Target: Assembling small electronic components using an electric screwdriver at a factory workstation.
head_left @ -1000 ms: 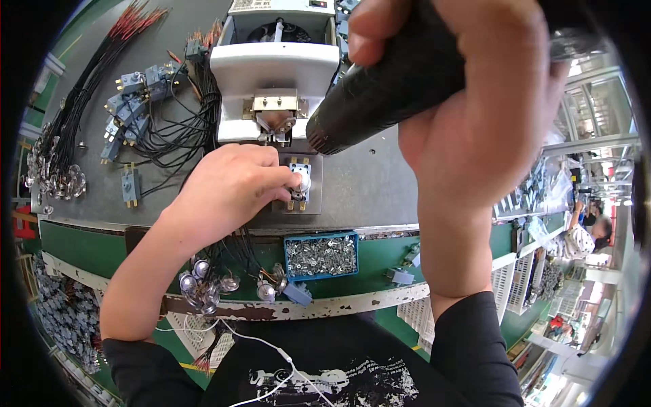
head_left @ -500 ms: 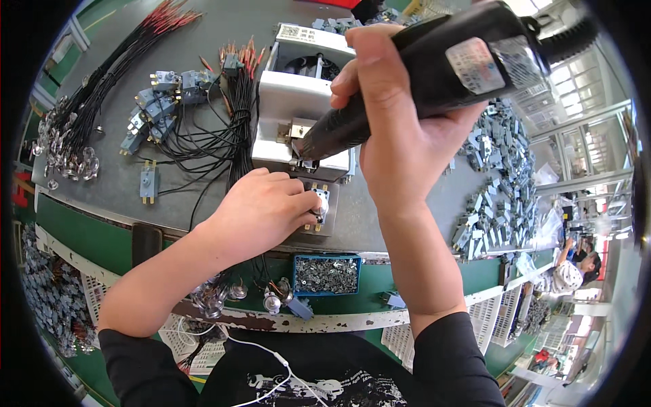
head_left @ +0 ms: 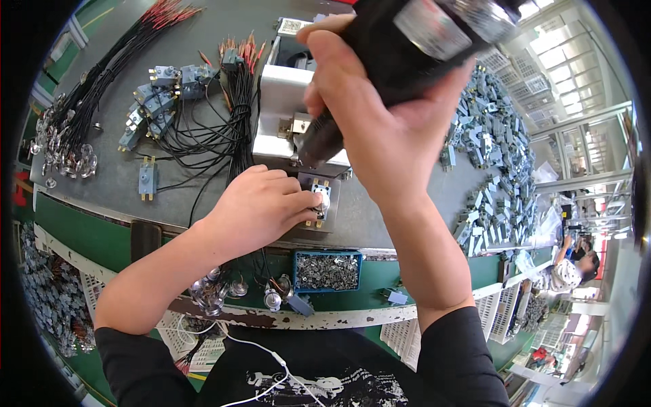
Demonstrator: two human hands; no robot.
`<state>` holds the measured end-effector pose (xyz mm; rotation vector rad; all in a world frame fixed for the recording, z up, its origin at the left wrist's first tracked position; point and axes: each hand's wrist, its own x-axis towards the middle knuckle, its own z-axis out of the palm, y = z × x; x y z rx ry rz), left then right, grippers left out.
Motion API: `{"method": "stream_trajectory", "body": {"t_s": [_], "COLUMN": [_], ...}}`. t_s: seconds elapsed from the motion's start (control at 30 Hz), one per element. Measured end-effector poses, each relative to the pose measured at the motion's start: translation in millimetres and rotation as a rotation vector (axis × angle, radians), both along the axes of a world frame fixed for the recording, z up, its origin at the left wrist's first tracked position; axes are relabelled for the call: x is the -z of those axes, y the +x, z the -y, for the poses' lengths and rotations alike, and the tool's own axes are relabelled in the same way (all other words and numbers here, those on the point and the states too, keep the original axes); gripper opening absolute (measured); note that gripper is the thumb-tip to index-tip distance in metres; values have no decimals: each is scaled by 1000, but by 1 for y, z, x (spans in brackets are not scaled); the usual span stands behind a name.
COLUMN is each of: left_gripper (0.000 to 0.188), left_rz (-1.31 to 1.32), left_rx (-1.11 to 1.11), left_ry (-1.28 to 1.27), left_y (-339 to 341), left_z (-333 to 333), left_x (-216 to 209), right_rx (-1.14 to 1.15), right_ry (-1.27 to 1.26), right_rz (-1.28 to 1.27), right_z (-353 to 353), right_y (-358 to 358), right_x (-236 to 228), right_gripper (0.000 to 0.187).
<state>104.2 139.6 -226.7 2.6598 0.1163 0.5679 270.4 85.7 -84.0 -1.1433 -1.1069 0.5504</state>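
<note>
My right hand (head_left: 386,129) is wrapped round a thick black electric screwdriver (head_left: 407,61), tilted with its nose down and to the left. That nose is just in front of a white screw feeder (head_left: 288,88), near its metal outlet (head_left: 296,125); the bit itself cannot be made out. Below it, a small grey-blue switch (head_left: 319,187) with brass terminals lies on a metal plate (head_left: 331,216). My left hand (head_left: 261,207) is closed, its thumb and fingertips holding the switch and a small shiny round piece on it.
Bundled black wires (head_left: 239,129) and several grey-blue switches (head_left: 159,102) lie left of the feeder. Another wire bundle (head_left: 102,81) is farther left. Many switches (head_left: 488,156) are heaped at the right. A blue tray (head_left: 327,290) of small metal parts stands nearer me.
My right hand and the screwdriver have moved left and a little toward me; the nose has come away from the feeder's outlet toward the switch. My left hand has stayed nearly still.
</note>
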Motion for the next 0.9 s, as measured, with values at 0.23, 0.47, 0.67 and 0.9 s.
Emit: {"method": "stream_trajectory", "body": {"t_s": [0.23,0.47,0.67,0.9], "left_gripper": [18,18,19,18], "left_rz": [47,-27,-20,-7], "left_rx": [0,-16,-16,-8], "left_ry": [-49,-63,-57,-51], "left_y": [5,3,3,5], "left_z": [0,0,1,1], "left_x": [-5,-8,-8,-8], "right_rx": [-43,59,-18,-30], "right_ry": [325,278,318,323], "right_rz": [127,160,121,202], "right_z": [31,30,27,26], "right_y": [13,12,24,33], "right_x": [30,41,51,56], "right_gripper": [17,16,17,22]}}
